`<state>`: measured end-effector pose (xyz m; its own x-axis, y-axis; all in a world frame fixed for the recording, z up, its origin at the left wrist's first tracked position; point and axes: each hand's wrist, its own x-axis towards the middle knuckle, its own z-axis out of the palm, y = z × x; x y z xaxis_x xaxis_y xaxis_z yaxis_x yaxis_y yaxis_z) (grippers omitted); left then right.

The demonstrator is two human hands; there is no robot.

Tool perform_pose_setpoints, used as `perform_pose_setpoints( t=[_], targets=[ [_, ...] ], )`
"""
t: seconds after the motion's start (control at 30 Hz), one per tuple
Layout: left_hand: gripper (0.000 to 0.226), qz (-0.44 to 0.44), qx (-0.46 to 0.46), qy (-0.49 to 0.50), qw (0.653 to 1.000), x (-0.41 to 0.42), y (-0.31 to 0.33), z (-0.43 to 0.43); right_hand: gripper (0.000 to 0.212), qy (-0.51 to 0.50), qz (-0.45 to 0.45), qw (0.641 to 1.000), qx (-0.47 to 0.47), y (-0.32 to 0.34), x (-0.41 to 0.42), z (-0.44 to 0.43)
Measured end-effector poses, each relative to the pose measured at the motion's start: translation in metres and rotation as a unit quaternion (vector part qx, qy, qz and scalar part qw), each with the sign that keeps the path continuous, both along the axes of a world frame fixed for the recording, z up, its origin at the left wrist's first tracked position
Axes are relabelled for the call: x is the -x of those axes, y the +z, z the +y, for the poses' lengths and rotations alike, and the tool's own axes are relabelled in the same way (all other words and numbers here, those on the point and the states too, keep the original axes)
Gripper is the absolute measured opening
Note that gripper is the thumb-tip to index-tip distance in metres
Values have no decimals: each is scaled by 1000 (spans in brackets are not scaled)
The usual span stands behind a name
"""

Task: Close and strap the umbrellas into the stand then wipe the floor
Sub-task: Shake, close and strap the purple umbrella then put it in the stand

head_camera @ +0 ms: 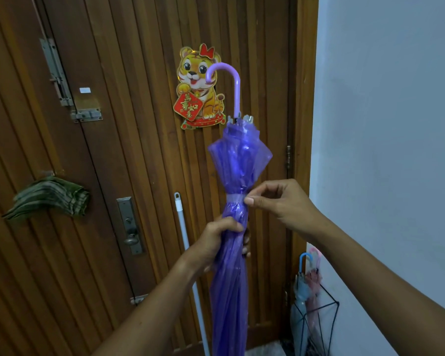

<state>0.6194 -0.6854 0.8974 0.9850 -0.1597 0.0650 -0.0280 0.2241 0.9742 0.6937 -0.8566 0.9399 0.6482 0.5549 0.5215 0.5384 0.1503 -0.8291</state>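
A closed purple see-through umbrella (230,273) stands upright in front of me, its curved lilac handle (232,83) at the top. My left hand (220,241) is wrapped around its folded canopy at mid height. Just above, a pale strap (234,197) circles the canopy, and my right hand (275,200) pinches the strap's end with thumb and forefinger. At the lower right a black wire umbrella stand (330,314) holds a blue umbrella (301,283) and a pink umbrella (315,276), both closed.
A brown slatted wooden door (129,150) fills the view, with bolts, a lock plate and knob (130,238). A green striped cloth (49,197) hangs on it at the left. A white mop pole (185,247) leans against the door. A pale wall (385,124) stands at the right.
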Motion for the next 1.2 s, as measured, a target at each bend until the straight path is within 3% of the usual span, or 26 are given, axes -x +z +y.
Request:
perform_pose_setpoints(
  t=[0.13,0.27,0.4,0.53,0.7,0.93,1.2],
  targets=[
    [68,-70,-68,104,990,-2,1,-8,13,-27,19,999,-33,1,-1,3],
    [51,-141,-135,223,955,-2,0,-9,16,-49,24,998,-41,1,-1,7],
    [38,-182,-171,253,935,-2,-2,-6,11,-39,22,999,-19,1,0,7],
    [33,-199,-141,242,939,3,1,-3,19,-32,33,999,-16,4,2,8],
    [51,-179,-82,224,954,5,-1,-4,17,-33,27,999,0,7,4,11],
    [43,-162,-2,185,969,6,-5,-2,13,-34,20,998,46,6,5,10],
    [44,-130,14,144,981,7,-1,1,19,-25,66,998,-1,4,9,6]
  ],
)
